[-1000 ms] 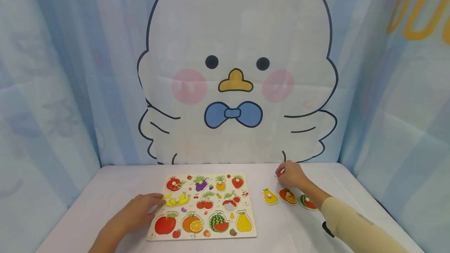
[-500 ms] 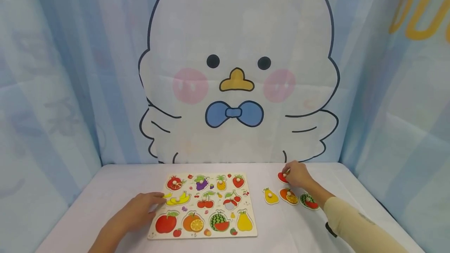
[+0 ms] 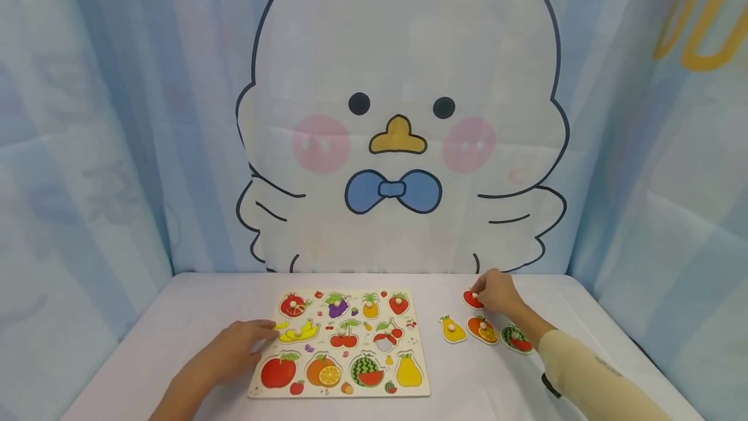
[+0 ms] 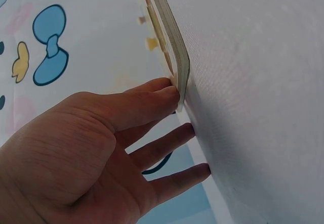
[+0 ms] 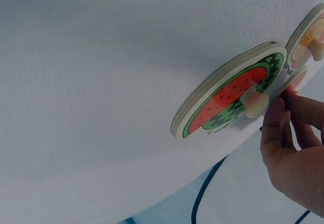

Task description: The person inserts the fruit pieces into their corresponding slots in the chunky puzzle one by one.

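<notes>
My right hand (image 3: 495,292) pinches a red apple puzzle piece (image 3: 471,300) by its small knob, low at the back right of the table. Beneath that hand lie a pear piece (image 3: 452,329), an orange piece (image 3: 482,330) and a watermelon piece (image 5: 230,95), each with a pale knob. On the table's left half lies a wooden fruit puzzle board (image 3: 350,393). My left hand (image 3: 236,346) rests against the board's left edge, beside the bananas. In the left wrist view, thumb and index touch the board's corner while the other fingers reach down to the cloth.
A white cloth covers the table (image 3: 222,297). Pale blue curtains and a printed duck backdrop (image 3: 397,232) close off the back and sides. Several knobbed pieces sit in the board's upper rows; its front row shows printed fruit without knobs.
My right hand has shifted slightly right and towards me with the apple piece, which now shows more beside the fingertips. The left hand stays at the board's edge.
</notes>
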{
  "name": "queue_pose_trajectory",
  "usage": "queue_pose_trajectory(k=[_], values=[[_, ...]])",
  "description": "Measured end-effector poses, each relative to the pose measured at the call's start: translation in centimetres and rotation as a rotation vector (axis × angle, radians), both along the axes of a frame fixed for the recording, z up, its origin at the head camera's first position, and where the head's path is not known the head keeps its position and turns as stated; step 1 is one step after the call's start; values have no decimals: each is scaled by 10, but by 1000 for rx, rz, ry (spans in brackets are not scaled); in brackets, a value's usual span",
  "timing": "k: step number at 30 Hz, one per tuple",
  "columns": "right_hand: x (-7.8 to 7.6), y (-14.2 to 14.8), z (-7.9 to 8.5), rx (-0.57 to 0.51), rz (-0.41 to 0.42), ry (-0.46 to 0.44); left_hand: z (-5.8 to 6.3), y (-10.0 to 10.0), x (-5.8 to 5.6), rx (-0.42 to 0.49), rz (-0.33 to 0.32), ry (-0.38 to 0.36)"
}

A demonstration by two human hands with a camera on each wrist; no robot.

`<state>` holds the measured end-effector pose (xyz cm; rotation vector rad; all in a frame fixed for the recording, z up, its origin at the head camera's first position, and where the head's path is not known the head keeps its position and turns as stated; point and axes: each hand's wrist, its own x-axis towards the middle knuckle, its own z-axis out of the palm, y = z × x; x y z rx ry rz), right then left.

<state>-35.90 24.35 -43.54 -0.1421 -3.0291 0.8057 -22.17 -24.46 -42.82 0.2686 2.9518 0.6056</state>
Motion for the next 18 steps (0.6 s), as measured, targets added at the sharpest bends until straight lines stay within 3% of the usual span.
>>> queue_pose_trajectory(k=[18], values=[[-1,5,0,10,38,27,2,1,0,-7,3,-11]])
